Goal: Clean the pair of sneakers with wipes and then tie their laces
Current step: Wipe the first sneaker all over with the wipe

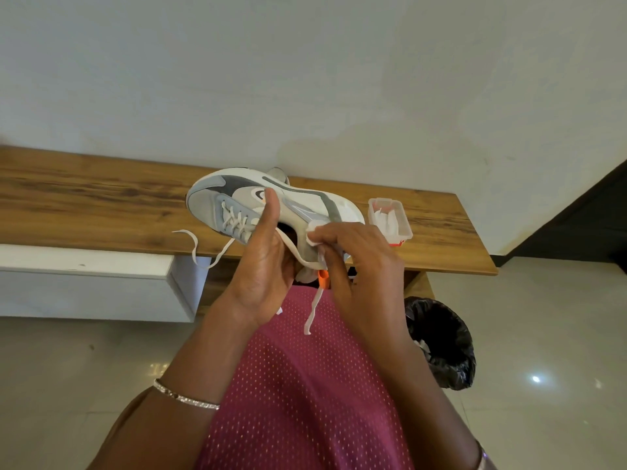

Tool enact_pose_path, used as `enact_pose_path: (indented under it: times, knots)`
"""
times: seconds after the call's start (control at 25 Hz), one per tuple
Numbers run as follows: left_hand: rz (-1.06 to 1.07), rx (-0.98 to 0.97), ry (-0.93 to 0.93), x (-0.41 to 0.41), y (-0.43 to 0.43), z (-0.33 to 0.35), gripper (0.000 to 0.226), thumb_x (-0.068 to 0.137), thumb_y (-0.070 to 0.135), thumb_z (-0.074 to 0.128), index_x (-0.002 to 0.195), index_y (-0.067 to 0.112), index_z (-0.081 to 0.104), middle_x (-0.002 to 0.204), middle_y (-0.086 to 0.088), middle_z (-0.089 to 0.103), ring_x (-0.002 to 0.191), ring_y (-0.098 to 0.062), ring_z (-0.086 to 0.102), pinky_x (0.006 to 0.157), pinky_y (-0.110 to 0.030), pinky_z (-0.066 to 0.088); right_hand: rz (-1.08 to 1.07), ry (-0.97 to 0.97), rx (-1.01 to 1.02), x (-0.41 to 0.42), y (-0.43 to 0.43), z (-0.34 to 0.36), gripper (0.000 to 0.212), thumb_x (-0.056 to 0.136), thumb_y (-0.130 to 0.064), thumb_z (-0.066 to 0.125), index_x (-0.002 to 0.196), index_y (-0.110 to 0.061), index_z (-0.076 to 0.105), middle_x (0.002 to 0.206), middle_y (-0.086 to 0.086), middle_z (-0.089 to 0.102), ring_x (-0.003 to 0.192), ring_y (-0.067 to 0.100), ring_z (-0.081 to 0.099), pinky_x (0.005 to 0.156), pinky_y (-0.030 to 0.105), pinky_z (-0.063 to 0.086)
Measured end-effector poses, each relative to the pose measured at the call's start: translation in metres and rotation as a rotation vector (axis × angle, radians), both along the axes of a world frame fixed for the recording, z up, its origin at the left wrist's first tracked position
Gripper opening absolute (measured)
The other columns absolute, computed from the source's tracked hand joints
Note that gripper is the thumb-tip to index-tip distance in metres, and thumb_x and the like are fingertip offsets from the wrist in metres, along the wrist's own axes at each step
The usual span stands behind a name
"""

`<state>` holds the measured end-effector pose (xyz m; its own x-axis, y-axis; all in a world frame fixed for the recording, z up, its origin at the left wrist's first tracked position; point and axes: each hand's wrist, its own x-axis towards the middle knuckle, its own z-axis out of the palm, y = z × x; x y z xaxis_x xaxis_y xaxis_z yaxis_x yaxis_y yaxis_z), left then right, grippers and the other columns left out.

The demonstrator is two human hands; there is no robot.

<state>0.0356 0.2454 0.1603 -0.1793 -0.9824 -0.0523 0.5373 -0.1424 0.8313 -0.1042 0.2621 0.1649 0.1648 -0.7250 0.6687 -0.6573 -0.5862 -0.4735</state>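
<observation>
A grey and white sneaker (230, 198) lies on its side in the air above the wooden bench (84, 201), toe to the left. My left hand (264, 259) grips it from below, thumb up across its side. My right hand (353, 252) pinches a white wipe (314, 232) against the heel collar. Loose white laces (196, 245) hang down, one end dangling past an orange tab (323, 278). A second sneaker (280, 173) peeks out behind the held one, mostly hidden.
An open clear box of wipes (390, 217) with an orange latch sits on the bench at the right. A bin lined with a black bag (441, 340) stands on the tiled floor below the bench's right end. A white wall rises behind.
</observation>
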Motion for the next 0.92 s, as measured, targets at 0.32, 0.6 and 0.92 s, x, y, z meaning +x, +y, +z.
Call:
enact_pose_path:
  times: [0.32,0.6,0.92]
  knots:
    - [-0.073,0.042,-0.044,0.003,0.003,0.012,0.085,0.089,0.077,0.025,0.105,0.007,0.070,0.088,-0.018,0.066,0.079,-0.021,0.065,0.069,-0.033,0.055,0.036,0.041,-0.091,0.000,0.014,-0.013,0.018,0.096,-0.010,0.058,0.098,-0.006,0.076,0.102,0.003,0.073,0.098,0.017,0.064,0.083,0.033,0.052]
    - [-0.112,0.053,-0.036,0.000,0.006,0.009,0.084,0.083,0.081,0.024,0.102,0.015,0.073,0.091,-0.011,0.064,0.083,-0.018,0.060,0.072,-0.032,0.048,0.020,0.141,-0.070,0.000,0.010,-0.015,0.017,0.093,-0.003,0.060,0.102,-0.009,0.074,0.103,0.002,0.072,0.097,0.019,0.063,0.084,0.029,0.050]
    - [-0.120,0.088,-0.075,-0.008,0.005,0.006,0.081,0.089,0.077,0.021,0.089,0.018,0.076,0.074,-0.004,0.067,0.067,-0.012,0.061,0.060,-0.026,0.048,-0.034,0.083,-0.105,-0.006,0.014,-0.017,0.018,0.090,0.002,0.062,0.101,-0.005,0.075,0.103,0.005,0.073,0.096,0.019,0.065,0.088,0.025,0.050]
